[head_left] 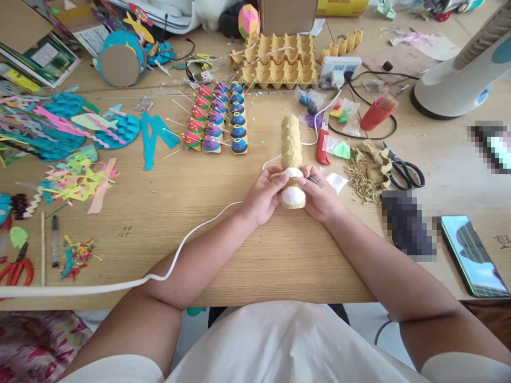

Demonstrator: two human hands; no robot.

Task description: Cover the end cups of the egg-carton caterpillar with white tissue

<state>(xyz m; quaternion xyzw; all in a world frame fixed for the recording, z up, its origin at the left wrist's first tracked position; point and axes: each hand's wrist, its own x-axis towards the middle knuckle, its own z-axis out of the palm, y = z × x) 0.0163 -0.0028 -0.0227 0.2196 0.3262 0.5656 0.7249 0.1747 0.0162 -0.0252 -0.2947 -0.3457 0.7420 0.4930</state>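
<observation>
Between my two hands is a strip of egg carton cups (292, 141), pointing away from me over the table. White material that looks like soft clay (294, 197) covers the tops of its two nearest cups. My left hand (265, 194) grips the strip from the left, thumb on the white part. From the other side my right hand (319, 194) pinches the same strip with thumb and fingers. A thin dark tool (315, 182) sticks out by the right fingers; its other end is hidden. Farther left stand three painted egg carton rows (215, 119) with thin sticks poking out.
Yellow egg trays (275, 61) lie at the back. To the right are a red utility knife (322, 143), carton scraps (367, 170), black scissors (405, 167) and a phone (473, 255). Paper strips (80, 181) lie left. A white cable (187, 239) crosses near my left arm.
</observation>
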